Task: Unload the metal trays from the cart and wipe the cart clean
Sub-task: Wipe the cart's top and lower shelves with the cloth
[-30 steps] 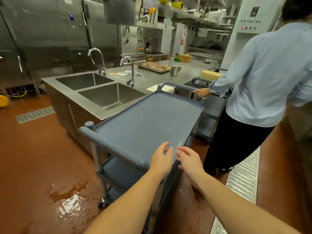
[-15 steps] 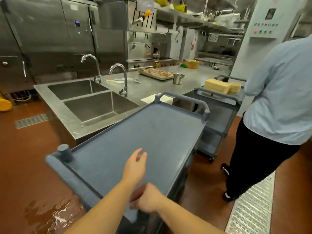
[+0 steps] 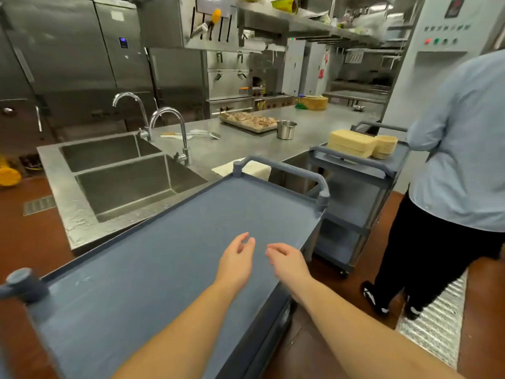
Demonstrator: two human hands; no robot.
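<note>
A grey-blue plastic cart (image 3: pixel 175 250) stands right in front of me against the steel sink counter, and nothing lies on its top shelf. My left hand (image 3: pixel 236 262) hovers over the shelf near its right edge, fingers loosely curled and holding nothing. Beside it, my right hand (image 3: pixel 287 262) hangs at the cart's right edge, also loosely curled with nothing in it. A metal tray (image 3: pixel 247 123) with food sits far back on the counter. A white cloth (image 3: pixel 255 169) lies on the counter just behind the cart's far handle (image 3: pixel 284 169).
A double sink (image 3: pixel 123 170) with two taps is at the left. A second grey cart (image 3: pixel 355 187) carrying stacked beige containers (image 3: pixel 352 143) stands ahead on the right. A person in a light blue shirt (image 3: pixel 461 165) stands beside it. A floor grate (image 3: pixel 437 321) runs along the right.
I have come closer to the cart, which now fills the lower view. My right hand rose from below the left forearm to beside the left hand. The person stepped right.
</note>
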